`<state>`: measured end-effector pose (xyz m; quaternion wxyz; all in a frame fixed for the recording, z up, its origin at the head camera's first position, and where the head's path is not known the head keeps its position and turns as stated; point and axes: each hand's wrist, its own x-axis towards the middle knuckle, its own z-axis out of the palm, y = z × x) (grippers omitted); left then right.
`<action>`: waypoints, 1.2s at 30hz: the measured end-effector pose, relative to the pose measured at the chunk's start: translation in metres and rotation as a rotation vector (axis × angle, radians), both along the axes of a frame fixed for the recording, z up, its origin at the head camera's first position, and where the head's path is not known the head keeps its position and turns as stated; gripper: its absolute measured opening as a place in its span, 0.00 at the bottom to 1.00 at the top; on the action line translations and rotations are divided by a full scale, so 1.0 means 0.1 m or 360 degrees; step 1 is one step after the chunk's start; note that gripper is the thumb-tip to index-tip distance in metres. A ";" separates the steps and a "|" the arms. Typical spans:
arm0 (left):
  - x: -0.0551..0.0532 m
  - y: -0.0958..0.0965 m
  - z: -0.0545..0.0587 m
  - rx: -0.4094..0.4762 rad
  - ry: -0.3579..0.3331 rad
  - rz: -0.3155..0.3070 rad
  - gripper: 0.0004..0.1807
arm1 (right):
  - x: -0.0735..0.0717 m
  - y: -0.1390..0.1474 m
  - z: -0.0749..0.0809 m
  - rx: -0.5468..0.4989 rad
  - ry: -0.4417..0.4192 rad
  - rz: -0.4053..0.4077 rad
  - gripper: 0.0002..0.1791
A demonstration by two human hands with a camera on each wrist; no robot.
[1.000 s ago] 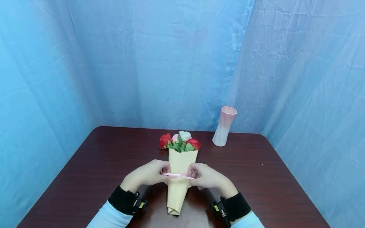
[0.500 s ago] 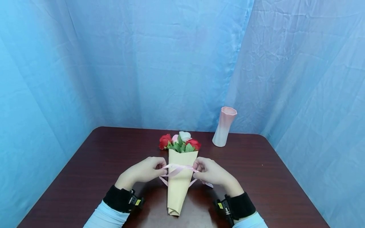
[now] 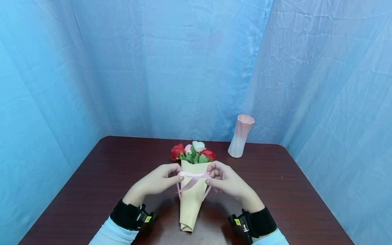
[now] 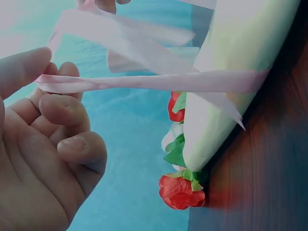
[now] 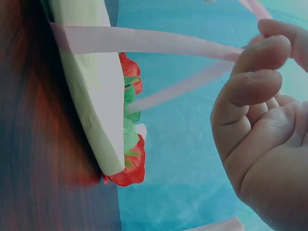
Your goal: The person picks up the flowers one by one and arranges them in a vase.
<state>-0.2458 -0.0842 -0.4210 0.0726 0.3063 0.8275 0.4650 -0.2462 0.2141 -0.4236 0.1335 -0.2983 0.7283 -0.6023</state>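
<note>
A bouquet of red, white and pink roses lies on the table, wrapped in cream paper. Round the wrapping passes a pink ribbon, its lengths raised above the paper. My left hand pinches the ribbon between thumb and fingers at the bouquet's left side. Opposite it, my right hand pinches another part of the ribbon. In the right wrist view, the ribbon runs taut from the paper up to the right fingers. A loose ribbon end hangs over the paper in the left wrist view.
A pink-and-white vase stands upright behind and to the right of the bouquet. The dark brown table has rounded far corners. Blue curtains hang behind it and at both sides.
Both hands have lifted the ribbon from near the paper and moved away toward the flowers. They spread apart, then came slightly closer together. Bouquet and vase have stayed put.
</note>
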 end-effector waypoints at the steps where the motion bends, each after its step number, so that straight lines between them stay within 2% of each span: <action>1: 0.00 -0.01 0.00 0.0016 0.0009 0.0007 0.05 | 0.00 0.01 0.01 -0.0016 0.0005 -0.0007 0.16; 10: -0.01 -0.10 0.08 0.0150 0.0051 0.0062 0.03 | -0.01 0.11 0.06 -0.0063 0.0017 -0.0105 0.20; 17: -0.03 -0.25 0.12 0.0337 0.0049 0.0142 0.06 | -0.03 0.21 0.09 -0.0102 0.0034 -0.0208 0.20; 23: -0.06 -0.39 0.15 0.0441 0.0122 0.0313 0.08 | -0.05 0.32 0.12 -0.0082 0.0056 -0.0303 0.21; 30: -0.09 -0.55 0.19 0.0608 0.0020 0.0498 0.10 | -0.06 0.44 0.14 -0.0092 0.0101 -0.0391 0.19; 36: -0.10 -0.68 0.22 0.0666 0.0040 0.0655 0.14 | -0.07 0.53 0.15 -0.0123 0.0124 -0.0475 0.19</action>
